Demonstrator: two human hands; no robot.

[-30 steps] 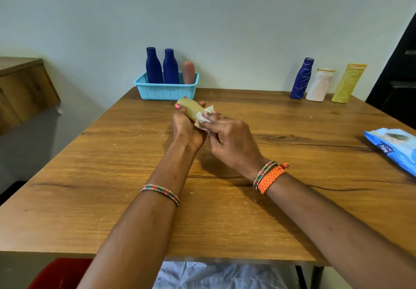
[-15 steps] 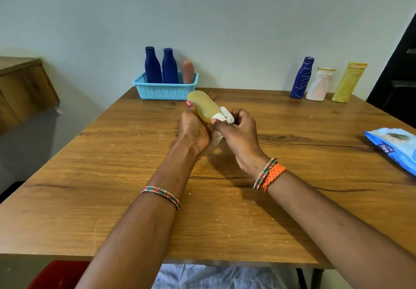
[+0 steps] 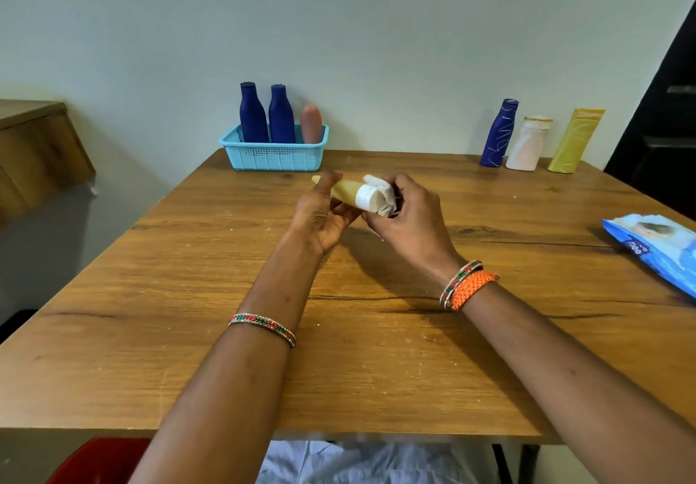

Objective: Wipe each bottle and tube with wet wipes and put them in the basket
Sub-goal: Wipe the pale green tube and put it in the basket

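My left hand (image 3: 320, 216) gripped the yellow tube (image 3: 348, 191) above the counter (image 3: 188, 295), its white cap toward my right hand (image 3: 408, 220) — those fingers (image 3: 391, 182) pinched a wet wipe (image 3: 382, 193) against the cap. The blue basket (image 3: 273, 156) stood beyond, near the wall, holding two blue bottles (image 3: 253, 114) and a pinkish one (image 3: 311, 123).

Bare table (image 3: 226, 295) between hands (image 3: 320, 216) and basket (image 3: 271, 157)
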